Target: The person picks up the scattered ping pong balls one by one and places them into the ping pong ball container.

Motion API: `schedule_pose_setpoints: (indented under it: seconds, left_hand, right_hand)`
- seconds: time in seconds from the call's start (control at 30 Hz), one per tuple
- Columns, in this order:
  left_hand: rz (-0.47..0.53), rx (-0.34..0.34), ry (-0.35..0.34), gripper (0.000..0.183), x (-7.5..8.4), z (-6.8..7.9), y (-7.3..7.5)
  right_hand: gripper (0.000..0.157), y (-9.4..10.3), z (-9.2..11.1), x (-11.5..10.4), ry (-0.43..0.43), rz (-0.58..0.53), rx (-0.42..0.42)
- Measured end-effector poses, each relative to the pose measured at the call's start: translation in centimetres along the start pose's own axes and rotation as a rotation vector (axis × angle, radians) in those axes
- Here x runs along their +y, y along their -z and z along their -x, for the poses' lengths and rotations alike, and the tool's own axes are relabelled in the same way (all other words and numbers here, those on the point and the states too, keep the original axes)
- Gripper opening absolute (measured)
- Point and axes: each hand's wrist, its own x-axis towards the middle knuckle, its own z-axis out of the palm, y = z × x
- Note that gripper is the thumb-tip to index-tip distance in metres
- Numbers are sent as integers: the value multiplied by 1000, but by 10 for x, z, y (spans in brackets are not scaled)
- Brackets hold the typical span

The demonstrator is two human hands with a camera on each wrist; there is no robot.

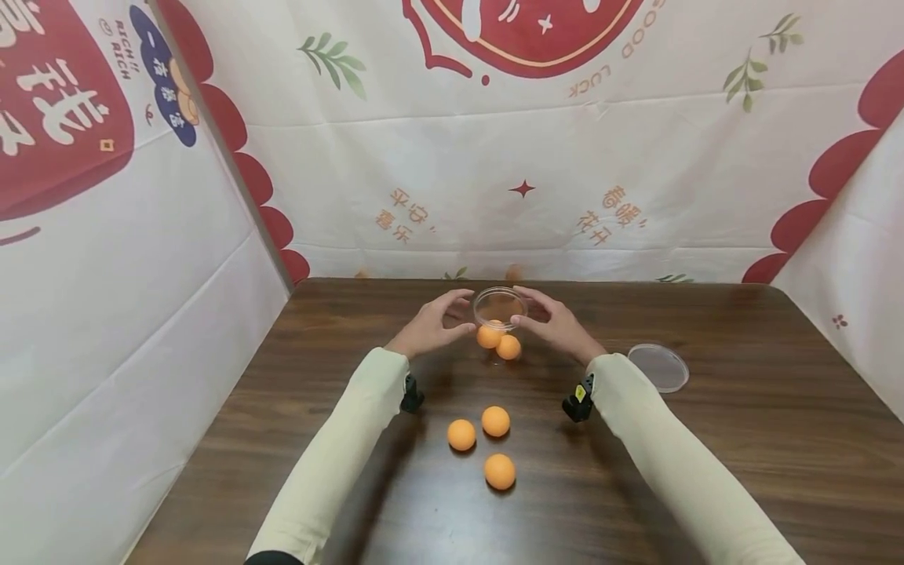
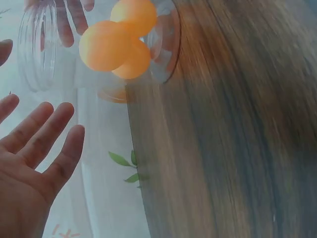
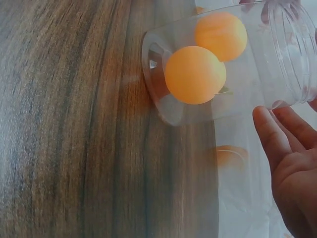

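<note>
A clear plastic jar (image 1: 500, 308) stands near the table's far edge, its mouth uncovered. Orange balls (image 2: 105, 45) lie inside it, three of them visible from the left wrist. My left hand (image 1: 434, 322) is held to the jar's left, fingers spread and a gap between them and the wall. On the other side, my right hand (image 1: 558, 323) has loosely extended fingers (image 3: 270, 126) right at the jar's neck, and its thumb overlaps the rim in the head view. Three loose orange balls (image 1: 496, 421) rest on the table between my forearms.
A clear round lid (image 1: 658, 367) lies flat on the dark wooden table (image 1: 749, 439), right of my right wrist. White printed cloth (image 1: 452, 157) hangs behind the table's far edge and along the sides. Small black devices (image 1: 579, 399) are strapped to both wrists.
</note>
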Motion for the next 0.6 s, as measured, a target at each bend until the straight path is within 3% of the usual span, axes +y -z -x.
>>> schedule_pose_setpoints:
  seconds: [0.2,0.37,0.6]
  left_hand:
    - [-96,-23,-18,58,9,11,8]
    - [-151,-61,-82,53,16,22,8]
    - [-203,-180,-143,45,28,39,4]
  right_hand:
    - [63,3,7,-20,-18,18,-28]
    - [65,1,-1,3,-25,-2,-17]
    - [65,1,-3,7,-17,-8,-13]
